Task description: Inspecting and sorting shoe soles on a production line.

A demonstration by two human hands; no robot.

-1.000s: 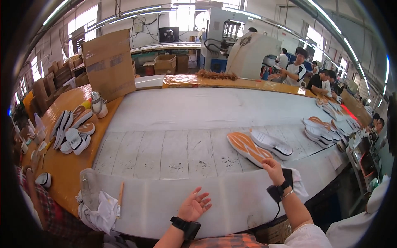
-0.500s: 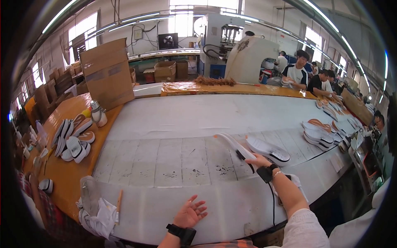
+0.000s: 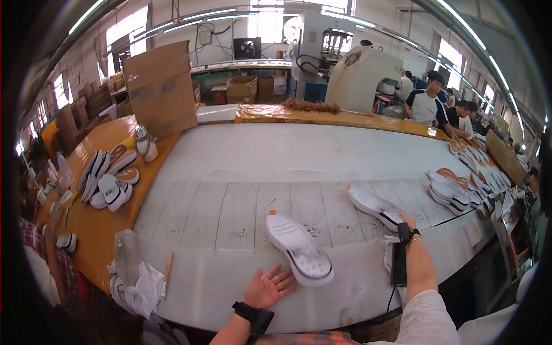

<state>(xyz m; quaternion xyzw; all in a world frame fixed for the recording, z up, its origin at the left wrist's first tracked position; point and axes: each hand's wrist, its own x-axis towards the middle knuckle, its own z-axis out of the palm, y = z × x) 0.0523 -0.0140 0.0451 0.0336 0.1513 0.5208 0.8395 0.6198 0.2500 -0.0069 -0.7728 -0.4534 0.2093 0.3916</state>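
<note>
Left hand [image 3: 268, 288] lies wide beside a curved, dotted white sole [image 3: 294, 244], right hand [image 3: 407, 222] touching another sole [image 3: 371, 205], grip unclear.

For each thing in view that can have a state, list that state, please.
Left hand: open, palm up
Sole beside left hand: white inner side up
Right hand: grip unclear
Sole at right hand: white inner side up
White cloth: crumpled
Brush: lying down
Cardboard: standing upright
Ceiling lights: lit
</note>
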